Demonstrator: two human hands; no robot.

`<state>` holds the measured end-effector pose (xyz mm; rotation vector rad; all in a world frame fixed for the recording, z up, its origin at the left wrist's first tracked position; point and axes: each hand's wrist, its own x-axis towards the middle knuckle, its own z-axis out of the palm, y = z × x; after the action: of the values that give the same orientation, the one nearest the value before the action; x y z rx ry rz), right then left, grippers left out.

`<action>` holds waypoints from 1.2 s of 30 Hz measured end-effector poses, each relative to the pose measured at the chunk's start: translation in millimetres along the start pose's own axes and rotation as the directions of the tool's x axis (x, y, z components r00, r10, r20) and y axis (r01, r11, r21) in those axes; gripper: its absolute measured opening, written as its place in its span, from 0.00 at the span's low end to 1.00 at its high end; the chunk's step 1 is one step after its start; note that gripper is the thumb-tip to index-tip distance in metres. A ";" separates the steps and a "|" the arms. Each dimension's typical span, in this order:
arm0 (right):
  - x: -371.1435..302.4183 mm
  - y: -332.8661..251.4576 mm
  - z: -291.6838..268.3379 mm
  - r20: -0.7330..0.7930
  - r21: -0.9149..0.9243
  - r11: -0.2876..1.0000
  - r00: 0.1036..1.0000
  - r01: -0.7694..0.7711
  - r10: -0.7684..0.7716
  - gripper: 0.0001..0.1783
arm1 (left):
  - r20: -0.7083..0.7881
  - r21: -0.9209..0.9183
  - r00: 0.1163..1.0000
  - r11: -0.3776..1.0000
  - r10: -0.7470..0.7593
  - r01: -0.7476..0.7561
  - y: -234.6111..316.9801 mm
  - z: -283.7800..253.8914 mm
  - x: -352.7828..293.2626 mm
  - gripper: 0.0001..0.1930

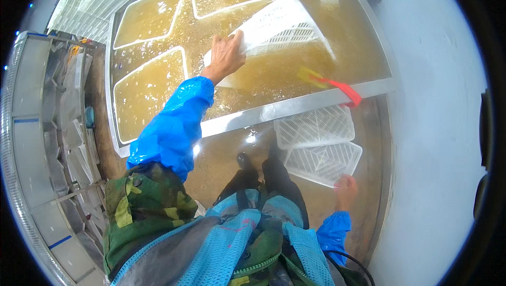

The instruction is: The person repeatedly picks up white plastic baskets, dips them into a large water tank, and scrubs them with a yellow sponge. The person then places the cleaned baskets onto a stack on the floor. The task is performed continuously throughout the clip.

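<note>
My left hand [226, 55] is closed on the rim of a white plastic basket [274, 20]. That basket is tilted, its solid side up, its slatted part partly under brownish water in a metal-rimmed tank [284, 106]. Low on the right, my right hand [346, 190] has its fingers curled at the corner of a white slatted basket [322, 162]. Another slatted basket [315, 127] overlaps it, close under the tank's front rim. A brush-like tool with a red handle [345, 90] and a yellow end lies across that rim.
Several white-rimmed baskets sit in the water, among them one at the near left [184, 64]. A rack [79, 143] packed with thin panels stands on the left. A pale wall [437, 128] closes off the right side. The brown floor [232, 151] looks wet.
</note>
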<state>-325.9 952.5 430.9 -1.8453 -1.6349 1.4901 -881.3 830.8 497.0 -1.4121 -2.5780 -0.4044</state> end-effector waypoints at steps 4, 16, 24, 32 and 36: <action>-4.2 -36.5 28.1 0.126 0.028 0.996 0.988 0.086 -0.089 0.10 | -0.135 -0.011 0.990 0.999 0.046 -0.048 35.2 -90.1 3.6 0.16; -141.8 -203.6 124.1 0.299 0.806 0.533 0.599 0.259 -0.743 0.37 | -0.433 0.034 0.886 0.986 0.164 -0.166 174.7 -149.1 -153.6 0.19; -158.8 -91.4 140.3 0.245 0.784 0.620 0.928 -0.019 -0.281 0.33 | -0.217 -0.170 0.955 0.956 0.201 -0.240 245.0 -69.8 -292.5 0.12; -61.1 12.7 160.1 0.322 0.835 0.537 0.899 -0.123 -0.295 0.42 | -0.049 -0.653 0.981 0.737 0.189 -0.175 206.1 -67.5 -358.4 0.22; -30.7 29.2 171.4 0.301 0.864 0.486 0.909 -0.132 -0.289 0.44 | 0.028 -0.582 0.987 0.800 -0.158 0.145 125.7 -58.9 -421.9 0.18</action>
<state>-440.8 846.1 349.3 -0.8668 -0.7009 2.1884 -548.0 540.4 454.1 -1.3290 -2.6746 -1.3284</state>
